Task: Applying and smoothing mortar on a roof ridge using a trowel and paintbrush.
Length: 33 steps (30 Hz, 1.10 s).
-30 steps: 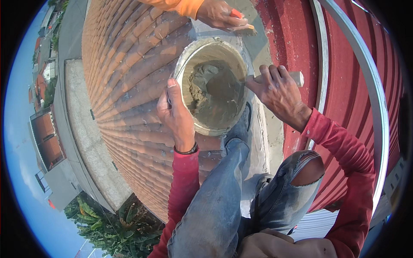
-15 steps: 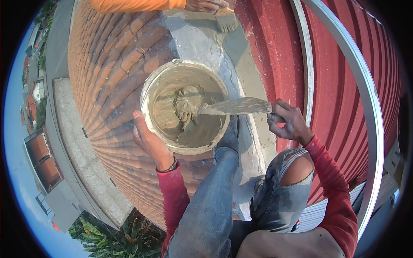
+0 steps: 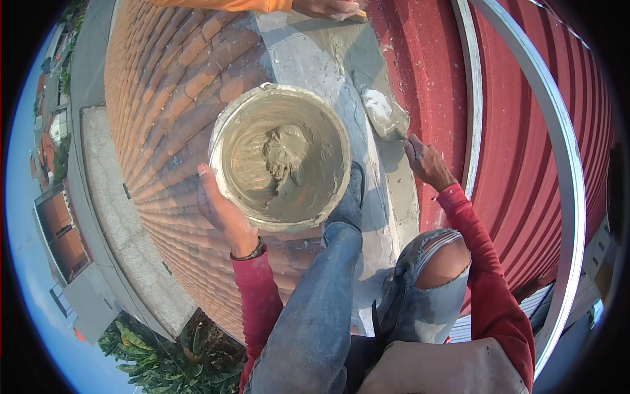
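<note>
My left hand [image 3: 224, 209] grips the side of a round bucket [image 3: 223, 141], steadying it over the tiles. Inside the bucket lies wet grey-brown mortar [image 3: 287, 154], heaped in the middle and smeared up the wall. In my right hand [image 3: 428, 161] is a trowel [image 3: 386, 115], my fingers closed round its handle. Its mortar-smeared blade lies on or just over a strip of wet mortar [image 3: 401, 184] along the edge of the red roofing; contact is hard to make out.
A co-worker's hand [image 3: 328, 8], below an orange sleeve [image 3: 223, 5], holds a tool at the strip's far end. Clay roof tiles [image 3: 177, 98] slope away left. Red ribbed roofing [image 3: 518, 164] lies right, crossed by a curved-looking metal bar [image 3: 566, 151]. My shoe [image 3: 354, 190] is beside the bucket.
My right hand has swung the trowel from over the bucket, forward and right, to the mortar strip. My left hand stays at the bucket. The co-worker's hand has shifted right.
</note>
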{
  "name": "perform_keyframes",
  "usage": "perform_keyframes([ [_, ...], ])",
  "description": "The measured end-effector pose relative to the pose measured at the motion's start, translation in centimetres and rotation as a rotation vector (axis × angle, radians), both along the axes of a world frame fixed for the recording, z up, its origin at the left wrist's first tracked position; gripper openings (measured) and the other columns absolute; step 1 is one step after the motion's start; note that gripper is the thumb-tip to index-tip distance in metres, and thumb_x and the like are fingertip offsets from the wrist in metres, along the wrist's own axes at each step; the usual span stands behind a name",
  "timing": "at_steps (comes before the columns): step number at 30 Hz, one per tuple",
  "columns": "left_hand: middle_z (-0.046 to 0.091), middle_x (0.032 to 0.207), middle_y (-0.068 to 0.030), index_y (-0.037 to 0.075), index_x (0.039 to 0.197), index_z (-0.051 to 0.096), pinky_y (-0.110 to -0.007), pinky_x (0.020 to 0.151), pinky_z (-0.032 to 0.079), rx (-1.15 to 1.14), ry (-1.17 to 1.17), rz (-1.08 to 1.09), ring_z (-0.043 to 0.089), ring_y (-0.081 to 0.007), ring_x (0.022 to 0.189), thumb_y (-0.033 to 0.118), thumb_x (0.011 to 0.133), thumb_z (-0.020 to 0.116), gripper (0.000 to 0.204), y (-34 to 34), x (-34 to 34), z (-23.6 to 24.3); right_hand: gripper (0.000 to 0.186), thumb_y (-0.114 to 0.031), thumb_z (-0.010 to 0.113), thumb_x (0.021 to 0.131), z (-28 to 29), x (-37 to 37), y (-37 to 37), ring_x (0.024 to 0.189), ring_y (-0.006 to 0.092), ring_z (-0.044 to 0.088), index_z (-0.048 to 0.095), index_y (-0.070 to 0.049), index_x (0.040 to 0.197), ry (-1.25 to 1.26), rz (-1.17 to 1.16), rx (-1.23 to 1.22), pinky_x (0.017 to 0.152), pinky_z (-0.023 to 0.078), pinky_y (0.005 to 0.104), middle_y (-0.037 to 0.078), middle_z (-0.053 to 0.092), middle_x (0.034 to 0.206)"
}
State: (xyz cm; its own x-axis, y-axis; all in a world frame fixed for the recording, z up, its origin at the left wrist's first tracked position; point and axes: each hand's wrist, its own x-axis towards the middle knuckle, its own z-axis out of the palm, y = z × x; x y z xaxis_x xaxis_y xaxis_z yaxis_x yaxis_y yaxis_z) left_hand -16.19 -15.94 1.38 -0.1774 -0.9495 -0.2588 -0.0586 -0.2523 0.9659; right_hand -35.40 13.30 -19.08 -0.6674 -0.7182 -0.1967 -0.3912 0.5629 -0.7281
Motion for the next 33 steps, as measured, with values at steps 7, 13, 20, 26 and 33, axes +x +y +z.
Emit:
perform_keyframes([
  [7, 0.066, 0.110, -0.0123, -0.006, 0.115, 0.062, -0.032, 0.081, 0.052, -0.005, 0.004, 0.006, 0.064, -0.0177, 0.095, 0.035, 0.100, 0.055, 0.044, -0.4, 1.1, 0.0, 0.023, -0.021, 0.050, 0.100, 6.4, 0.3, 2.4, 0.064, 0.0475, 0.057, 0.056, 0.000, 0.094, -0.133, 0.010, 0.124, 0.057, 0.044, 0.0517, 0.027, 0.054, 0.067],
  [13, 0.063, 0.119, -0.0128, -0.007, 0.125, 0.057, -0.033, 0.090, 0.049, 0.034, -0.036, -0.072, 0.063, -0.0189, 0.104, 0.033, 0.104, 0.046, 0.046, -0.4, 0.6, -0.3, 0.028, -0.026, 0.050, 0.099, 4.7, -8.8, -5.0, 0.073, 0.0435, 0.063, 0.061, -0.002, 0.104, 0.040, 0.122, 0.206, 0.067, 0.050, 0.0502, 0.024, 0.063, 0.076],
  [20, 0.065, 0.110, -0.0136, -0.006, 0.116, 0.061, -0.032, 0.081, 0.053, 0.005, -0.042, -0.010, 0.065, -0.0189, 0.096, 0.036, 0.102, 0.051, 0.046, -0.1, -0.2, 0.6, 0.028, -0.029, 0.051, 0.099, 2.8, -4.2, 0.2, 0.063, 0.0425, 0.064, 0.061, -0.004, 0.102, 0.112, 0.210, 0.265, 0.061, 0.052, 0.0515, 0.024, 0.062, 0.067],
  [26, 0.061, 0.123, -0.0146, -0.005, 0.129, 0.053, -0.035, 0.090, 0.050, 0.027, -0.106, -0.119, 0.063, -0.0210, 0.106, 0.039, 0.105, 0.042, 0.051, -0.3, -0.5, 0.4, 0.024, -0.030, 0.053, 0.098, -1.2, 4.9, 7.4, 0.057, 0.0421, 0.063, 0.055, -0.006, 0.103, 0.122, 0.056, 0.228, 0.054, 0.050, 0.0526, 0.022, 0.061, 0.061],
  [33, 0.060, 0.123, -0.0131, -0.002, 0.128, 0.053, -0.033, 0.092, 0.050, -0.010, -0.151, -0.100, 0.061, -0.0197, 0.108, 0.041, 0.104, 0.043, 0.050, -0.4, 0.1, 0.8, 0.022, -0.023, 0.059, 0.096, 4.3, 4.1, 9.0, 0.060, 0.0422, 0.062, 0.057, -0.003, 0.089, -0.020, 0.010, 0.191, 0.054, 0.046, 0.0504, 0.022, 0.059, 0.063],
])
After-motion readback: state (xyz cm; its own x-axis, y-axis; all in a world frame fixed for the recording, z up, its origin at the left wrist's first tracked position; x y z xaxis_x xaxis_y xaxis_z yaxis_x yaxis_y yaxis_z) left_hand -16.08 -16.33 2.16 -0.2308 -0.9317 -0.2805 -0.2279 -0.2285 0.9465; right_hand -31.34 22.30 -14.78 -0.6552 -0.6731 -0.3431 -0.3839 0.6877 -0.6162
